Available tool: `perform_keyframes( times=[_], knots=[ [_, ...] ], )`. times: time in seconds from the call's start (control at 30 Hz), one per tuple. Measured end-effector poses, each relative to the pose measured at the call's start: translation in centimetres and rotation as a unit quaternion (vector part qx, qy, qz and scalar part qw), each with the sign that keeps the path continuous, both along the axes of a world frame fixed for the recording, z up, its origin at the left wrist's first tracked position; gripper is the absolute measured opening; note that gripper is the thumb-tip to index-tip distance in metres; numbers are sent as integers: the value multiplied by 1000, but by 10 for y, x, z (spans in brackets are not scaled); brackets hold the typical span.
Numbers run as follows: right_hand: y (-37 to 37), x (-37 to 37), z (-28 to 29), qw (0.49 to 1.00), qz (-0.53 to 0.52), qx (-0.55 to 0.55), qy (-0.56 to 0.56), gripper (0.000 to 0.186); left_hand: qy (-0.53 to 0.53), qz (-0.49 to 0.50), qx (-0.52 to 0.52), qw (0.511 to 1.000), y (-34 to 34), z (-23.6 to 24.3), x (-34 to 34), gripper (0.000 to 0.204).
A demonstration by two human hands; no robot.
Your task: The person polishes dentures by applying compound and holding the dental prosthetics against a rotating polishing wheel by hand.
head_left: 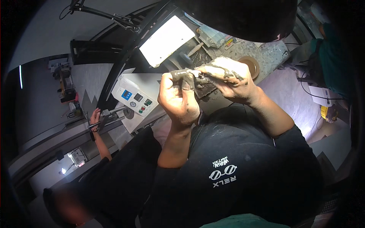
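My left hand [178, 97] is closed, with its thumb and curled fingertips pinched together and coated in wet grey paste. A small pale piece [196, 73] shows at those fingertips, too small to name. From the right, my right hand [234, 79] meets it, with thumb and fingers pressed together in a pinch. Grey paste is smeared over the back of that hand and its fingers. Whatever lies inside the right pinch is hidden. Both hands are raised in bright light in front of my dark shirt, their fingertips nearly touching.
Behind my hands is a grey-stained worktop [272, 51] with a round brown dish [249, 66]. A dark lamp hood [243, 17] hangs over it, beside a bright white panel [167, 40]. A control box [135, 99] and a co-worker's hand [95, 118] are at left.
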State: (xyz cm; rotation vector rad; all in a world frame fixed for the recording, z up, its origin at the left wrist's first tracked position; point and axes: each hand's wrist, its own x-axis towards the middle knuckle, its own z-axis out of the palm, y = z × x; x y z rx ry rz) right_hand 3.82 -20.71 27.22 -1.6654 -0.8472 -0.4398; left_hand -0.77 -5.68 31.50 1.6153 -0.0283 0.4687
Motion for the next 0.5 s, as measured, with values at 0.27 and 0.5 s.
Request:
perform_keyframes(
  times=[0.27, 0.5],
  knots=[
    [5, 1, -7, 1000, -7, -5, 12, 35, 18, -11, -1, 1000, 5, -3, 1, 6],
    [16, 14, -21, 997, 7, -67, 48, 46, 36, 8, 63, 997, 26, -50, 18, 9]
  ],
)
